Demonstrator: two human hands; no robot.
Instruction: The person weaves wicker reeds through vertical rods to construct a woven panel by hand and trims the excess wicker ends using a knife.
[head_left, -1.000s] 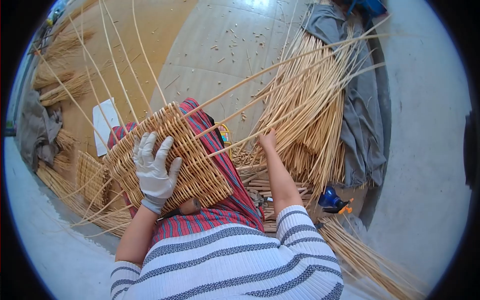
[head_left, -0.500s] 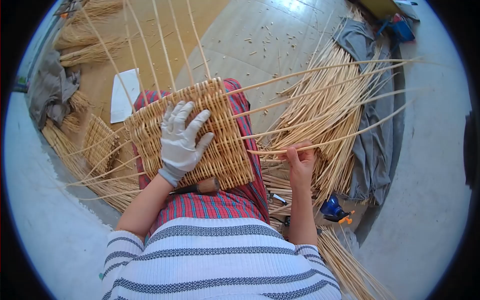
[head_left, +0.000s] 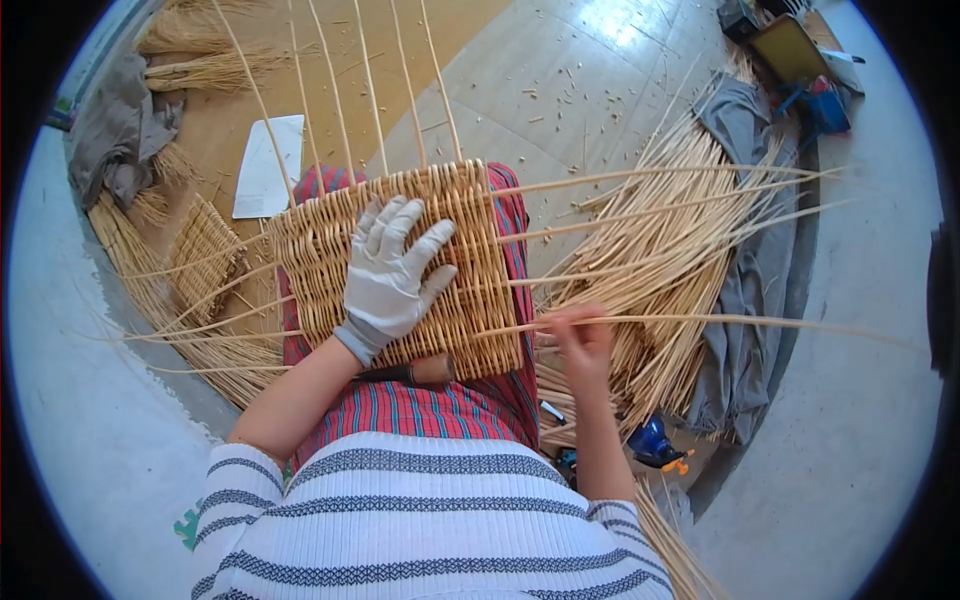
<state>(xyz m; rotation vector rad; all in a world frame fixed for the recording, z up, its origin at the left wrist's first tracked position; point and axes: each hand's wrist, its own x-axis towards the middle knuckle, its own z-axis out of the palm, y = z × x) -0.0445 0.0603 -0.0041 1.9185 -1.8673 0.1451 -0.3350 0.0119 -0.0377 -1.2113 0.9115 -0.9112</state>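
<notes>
A woven wicker panel (head_left: 420, 290) lies across my lap, with long wicker stakes sticking out at its far edge and both sides. My left hand (head_left: 390, 265), in a white glove, rests flat on the panel with fingers spread. My bare right hand (head_left: 582, 335) pinches a wicker rod (head_left: 690, 320) just beyond the panel's right edge. That rod runs from the panel out to the far right, nearly straight. A tool with a wooden handle (head_left: 432, 368) lies on my lap against the panel's near edge; its dark end is partly behind my left forearm.
To my right lies a large heap of loose wicker rods (head_left: 660, 260) beside grey cloth (head_left: 755, 300). A blue bottle with an orange nozzle (head_left: 650, 440) is near my right forearm. On the left are another woven piece (head_left: 200, 250), a white sheet (head_left: 270, 165) and wicker bundles (head_left: 215, 68).
My right hand has moved closer to the panel along the rod, and the rod's curve has straightened. The left hand stays spread on the panel. The whole view has shifted slightly.
</notes>
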